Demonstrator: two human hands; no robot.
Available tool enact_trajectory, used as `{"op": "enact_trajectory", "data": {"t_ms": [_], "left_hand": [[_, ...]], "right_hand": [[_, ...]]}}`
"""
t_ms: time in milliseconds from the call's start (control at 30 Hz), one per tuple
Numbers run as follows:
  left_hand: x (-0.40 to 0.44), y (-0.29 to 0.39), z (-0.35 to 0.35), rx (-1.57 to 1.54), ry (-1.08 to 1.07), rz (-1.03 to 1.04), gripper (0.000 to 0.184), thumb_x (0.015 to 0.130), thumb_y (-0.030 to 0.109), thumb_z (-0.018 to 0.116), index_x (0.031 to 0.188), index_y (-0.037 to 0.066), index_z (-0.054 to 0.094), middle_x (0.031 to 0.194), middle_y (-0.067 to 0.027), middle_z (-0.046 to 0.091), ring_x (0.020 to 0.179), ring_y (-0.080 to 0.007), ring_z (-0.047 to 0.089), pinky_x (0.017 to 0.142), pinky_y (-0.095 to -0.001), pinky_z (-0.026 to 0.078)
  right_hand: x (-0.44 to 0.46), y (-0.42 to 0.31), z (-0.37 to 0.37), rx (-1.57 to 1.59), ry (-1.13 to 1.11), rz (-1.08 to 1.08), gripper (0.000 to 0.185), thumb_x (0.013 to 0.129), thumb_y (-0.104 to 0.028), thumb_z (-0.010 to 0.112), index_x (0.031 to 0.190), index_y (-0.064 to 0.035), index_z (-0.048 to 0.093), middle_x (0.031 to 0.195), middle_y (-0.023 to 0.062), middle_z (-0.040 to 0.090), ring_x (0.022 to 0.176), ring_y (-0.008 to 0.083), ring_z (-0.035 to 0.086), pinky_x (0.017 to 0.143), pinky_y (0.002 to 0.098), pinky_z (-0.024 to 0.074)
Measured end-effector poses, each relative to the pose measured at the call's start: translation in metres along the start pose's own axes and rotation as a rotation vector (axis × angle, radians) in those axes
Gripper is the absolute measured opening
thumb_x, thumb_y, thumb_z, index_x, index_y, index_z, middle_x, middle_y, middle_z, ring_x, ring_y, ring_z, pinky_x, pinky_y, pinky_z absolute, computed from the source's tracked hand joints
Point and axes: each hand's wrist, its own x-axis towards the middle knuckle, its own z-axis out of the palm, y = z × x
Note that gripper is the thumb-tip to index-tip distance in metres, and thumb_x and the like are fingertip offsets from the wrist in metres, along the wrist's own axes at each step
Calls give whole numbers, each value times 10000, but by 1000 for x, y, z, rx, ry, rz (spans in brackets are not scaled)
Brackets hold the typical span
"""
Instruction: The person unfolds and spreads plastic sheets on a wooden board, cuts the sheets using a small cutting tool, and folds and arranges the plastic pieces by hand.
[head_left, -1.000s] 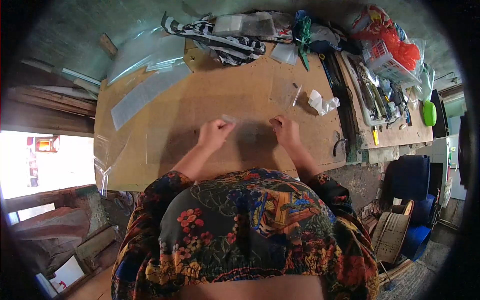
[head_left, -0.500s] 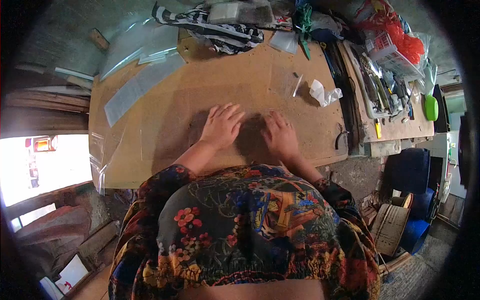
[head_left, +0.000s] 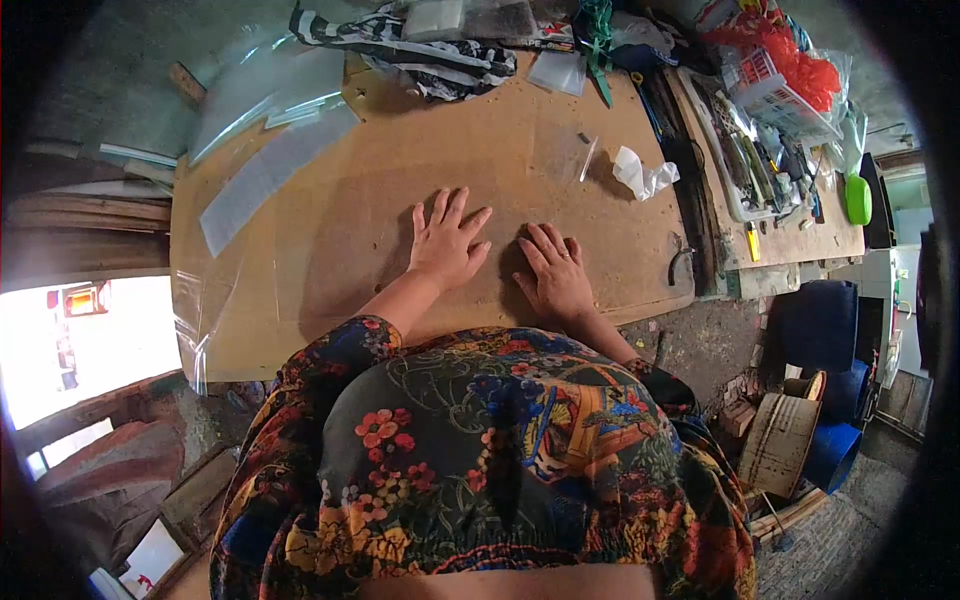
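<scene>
Grip: bare left hand (head_left: 447, 240), bare right hand (head_left: 556, 272), fingers spread, pinching nothing | Place: tan wooden desk (head_left: 440, 140), toward near edge | I'd press evenly, palms flat.

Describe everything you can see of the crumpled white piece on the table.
The crumpled white piece looks like thin paper or tissue, with creases and raised, uneven folds. It lies on the brown table, near its right edge, beyond and to the right of the right hand. No hand touches it.
</scene>
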Motion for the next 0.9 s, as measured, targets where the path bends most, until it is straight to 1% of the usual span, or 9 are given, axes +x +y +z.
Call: {"op": "enact_trajectory", "data": {"t_ms": [400,700,900], "left_hand": [[1,0,-1,32,-6,-36,487,840,412,423,1297,263,342,1404,-57,165,1301,-277,122,1025,-515,121],[0,3,-6,41,-12,-55,506,839,425,421,1309,264,321,1409,-57,156,1300,-284,118,1026,-511,119],[1,2,-4,51,-25,-51,520,843,435,410,1321,264,301,1416,-59,139,1302,-289,110,1027,-512,113]], "right_hand": [[2,0,-1,47,-17,23,466,806,-308,523,1200,-80,424,1335,99,319,1254,286,250,1001,481,189],[1,-2,-2,18,56,-1,476,782,-308,544,1185,-81,433,1321,98,337,1224,296,289,964,469,227],[1,-1,2,15,36,42,481,782,-310,542,1192,-85,431,1320,96,341,1241,293,270,988,487,197]]}}
